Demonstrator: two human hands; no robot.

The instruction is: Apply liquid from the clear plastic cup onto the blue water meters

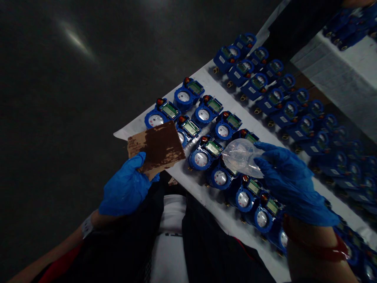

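My left hand (126, 186), in a blue glove, grips a piece of brown cardboard (156, 149) by its near edge, thumb on top. A dark, wet-looking stain covers much of the cardboard. My gloved right hand (290, 177) pinches a crumpled, translucent plastic cup (242, 157), tilted with its wide end to the left. The cup hangs over blue water meters and hides parts of some. One meter (204, 153) with a round white dial and a green circuit board with a small display stands just left of the cup. The cardboard partly covers another meter (161, 114).
Several more blue meters (256, 86) with brass fittings stand in rows along the far side of the white-covered table (212, 78). A person in dark clothing (297, 23) is beyond them. Another surface (350, 63) at the upper right bears more blue meters. Dark floor (73, 98) lies left.
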